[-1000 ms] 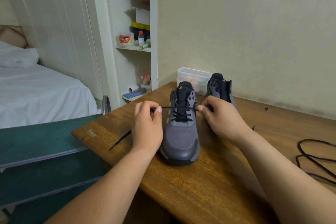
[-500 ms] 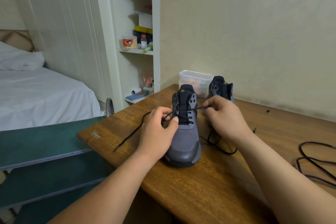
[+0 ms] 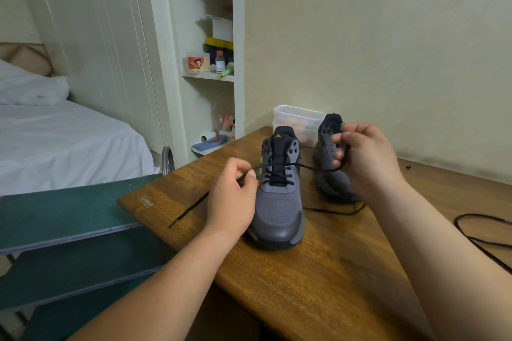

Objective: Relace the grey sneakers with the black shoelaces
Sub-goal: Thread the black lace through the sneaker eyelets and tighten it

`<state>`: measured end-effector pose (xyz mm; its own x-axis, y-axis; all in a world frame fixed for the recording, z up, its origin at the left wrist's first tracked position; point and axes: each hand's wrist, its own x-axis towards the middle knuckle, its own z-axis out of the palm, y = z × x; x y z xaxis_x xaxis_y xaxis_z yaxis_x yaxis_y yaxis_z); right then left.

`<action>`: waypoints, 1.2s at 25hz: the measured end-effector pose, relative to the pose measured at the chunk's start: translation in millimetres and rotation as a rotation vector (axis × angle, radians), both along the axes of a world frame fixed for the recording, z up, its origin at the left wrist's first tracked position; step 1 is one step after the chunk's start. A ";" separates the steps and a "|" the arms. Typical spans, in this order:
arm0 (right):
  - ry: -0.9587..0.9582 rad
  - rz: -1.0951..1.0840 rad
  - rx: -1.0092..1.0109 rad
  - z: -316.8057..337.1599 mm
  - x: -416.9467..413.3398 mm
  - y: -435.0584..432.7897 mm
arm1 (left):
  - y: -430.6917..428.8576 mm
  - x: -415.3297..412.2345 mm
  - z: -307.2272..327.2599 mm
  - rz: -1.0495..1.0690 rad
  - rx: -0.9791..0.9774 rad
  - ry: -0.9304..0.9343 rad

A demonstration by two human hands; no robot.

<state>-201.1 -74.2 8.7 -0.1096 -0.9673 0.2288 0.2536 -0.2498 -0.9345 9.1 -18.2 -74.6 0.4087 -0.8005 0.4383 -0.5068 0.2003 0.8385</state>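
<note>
Partway up the near grey sneaker (image 3: 278,207) on the tabletop (image 3: 332,274): black shoelace (image 3: 279,175) threaded through lower eyelets only. Pinching one end in left hand (image 3: 232,199) and right hand (image 3: 365,159), well apart. Left to do: upper holes, then the far sneaker (image 3: 325,147) (apparently unlaced).

Grey mesh-cloth sneaker (image 3: 279,202), glossy smooth toe cap; polished wood table (image 3: 318,279).

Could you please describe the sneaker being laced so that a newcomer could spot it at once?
Find the wooden table against the wall. The nearer sneaker, toe toward the camera, stands between the left hand and right hand. Unlike the rear sneaker, it has black lace crossing its lower eyelets.
</note>
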 end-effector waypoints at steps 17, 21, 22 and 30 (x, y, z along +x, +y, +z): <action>1.526 -0.481 -0.396 -20.7 16.6 16.2 | 2.7 6.2 36.3 -0.193 0.106 -0.172; 1.470 -0.546 -0.561 -13.8 32.5 25.1 | 7.6 0.1 64.8 -0.294 0.029 -0.298; 1.441 -0.515 -0.583 -12.1 34.2 24.9 | 8.2 0.2 70.6 -0.311 0.021 -0.322; 1.004 -0.309 -0.326 -13.2 23.9 10.7 | 9.8 18.1 86.9 -0.323 0.064 -0.347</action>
<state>-177.2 -63.5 -4.5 0.0425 -0.8072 0.5887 -0.7012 -0.4438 -0.5579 27.3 -8.5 12.3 -0.0278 -0.8924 0.4505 -0.6795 0.3474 0.6463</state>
